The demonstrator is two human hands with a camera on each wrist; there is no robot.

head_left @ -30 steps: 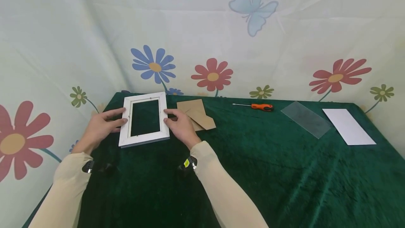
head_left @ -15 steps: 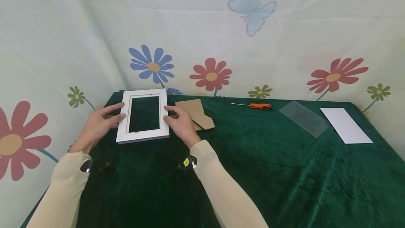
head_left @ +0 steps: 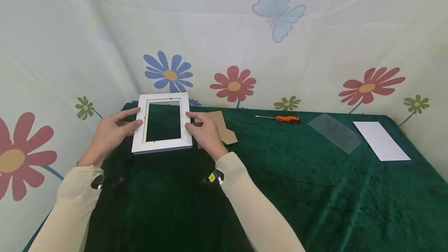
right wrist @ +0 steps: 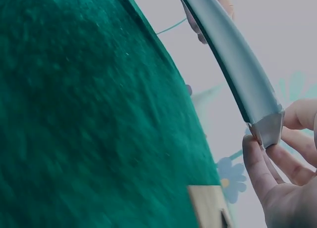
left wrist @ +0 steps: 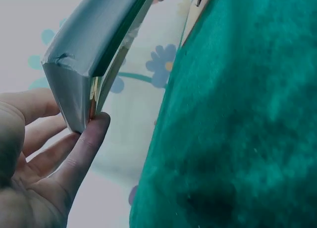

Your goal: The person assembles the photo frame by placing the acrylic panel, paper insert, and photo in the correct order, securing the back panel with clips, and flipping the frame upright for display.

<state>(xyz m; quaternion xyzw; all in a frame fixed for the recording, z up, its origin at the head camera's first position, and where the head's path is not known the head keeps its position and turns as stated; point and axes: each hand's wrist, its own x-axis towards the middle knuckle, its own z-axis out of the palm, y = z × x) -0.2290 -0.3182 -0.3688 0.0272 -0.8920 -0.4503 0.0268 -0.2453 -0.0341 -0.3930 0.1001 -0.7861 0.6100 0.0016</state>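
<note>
A white picture frame (head_left: 162, 144) with an open middle is held up at the table's far left. My left hand (head_left: 111, 135) grips its left side, thumb in front and other fingers along the edge and behind. Its right side is pinched by my right hand (head_left: 207, 132) in the same way. In the left wrist view, the fingers hold the thick edge of the frame (left wrist: 99, 32), raised off the green cloth. The right wrist view shows the frame's outer side (right wrist: 237, 57) in the right fingers. Through the opening, green cloth and a strip of backdrop show.
Behind the right hand lies a brown cardboard backing (head_left: 228, 136), partly hidden. Farther right along the back are an orange-handled screwdriver (head_left: 288, 119), a clear sheet (head_left: 334, 132) and a white sheet (head_left: 381, 141). A flowered backdrop (head_left: 224, 42) rises behind the green-covered table (head_left: 273, 178).
Both hands have lifted the picture frame higher and shifted it slightly right, so it overlaps more of the cardboard. The screwdriver and the two sheets have stayed put.
</note>
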